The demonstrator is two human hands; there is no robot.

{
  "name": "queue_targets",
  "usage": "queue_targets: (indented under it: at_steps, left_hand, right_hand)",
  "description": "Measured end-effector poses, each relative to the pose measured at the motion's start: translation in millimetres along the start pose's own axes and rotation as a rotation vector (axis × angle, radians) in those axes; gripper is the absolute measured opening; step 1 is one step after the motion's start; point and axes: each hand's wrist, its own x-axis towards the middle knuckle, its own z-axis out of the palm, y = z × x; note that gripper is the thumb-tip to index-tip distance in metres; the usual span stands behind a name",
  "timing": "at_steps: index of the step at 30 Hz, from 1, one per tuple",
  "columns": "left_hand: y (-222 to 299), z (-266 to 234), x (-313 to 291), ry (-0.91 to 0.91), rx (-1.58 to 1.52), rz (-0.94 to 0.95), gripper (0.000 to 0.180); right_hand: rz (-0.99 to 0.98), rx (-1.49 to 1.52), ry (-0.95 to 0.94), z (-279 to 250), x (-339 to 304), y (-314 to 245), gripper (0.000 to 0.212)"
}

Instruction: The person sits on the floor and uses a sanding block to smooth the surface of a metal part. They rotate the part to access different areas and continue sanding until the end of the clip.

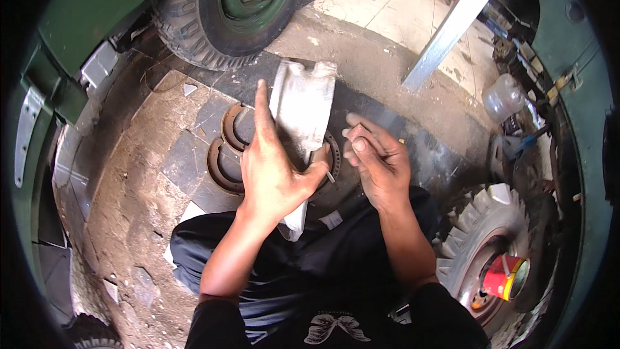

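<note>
Head view: our spread left hand (271, 178) grips a metal part (305, 106).
Our right hand (387, 167) pinches a brownish piece (358, 132), partly hidden.

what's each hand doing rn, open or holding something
Left hand: closed around a silver metal part, index finger extended.
Right hand: closed, pinching a small reddish-brown piece.

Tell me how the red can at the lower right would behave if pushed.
The red can would probably keep its shape, since its wall looks smooth and firm. Knocked over, it might roll, as its sides are round. It could also tip fairly easily, because it appears to rest on the wheel.
</note>
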Motion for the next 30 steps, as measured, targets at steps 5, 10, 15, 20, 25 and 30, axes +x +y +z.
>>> queue_targets:
  at_steps: [5,10,15,20,25,30]
  left_hand:
    - [-2,3,3,0.036,0.039,0.067,0.112]
    - [-6,1,-4,0.061,0.066,0.075,0.099]
    - [-11,-1,0,0.055,0.033,0.077,0.090]
    - [-18,-9,5,0.021,0.035,0.029,0.082]
    - [-17,-9,6,-0.003,0.020,0.021,0.083]
    - [-17,-12,5,-0.030,0.021,0.007,0.081]
  right_hand:
    - [-0.339,-0.476,-0.004,3,31,-43,0.024]
    - [-0.559,-1.122,-0.305,54,88,-101,0.020]
    - [-0.709,-1.399,-0.755,71,124,-128,0.024]
    - [-0.674,-1.447,-0.925,88,128,-134,0.021]
    - [-0.749,-1.469,-0.994,85,141,-133,0.019]
    - [-0.674,-1.531,-1.016,97,137,-134,0.017]
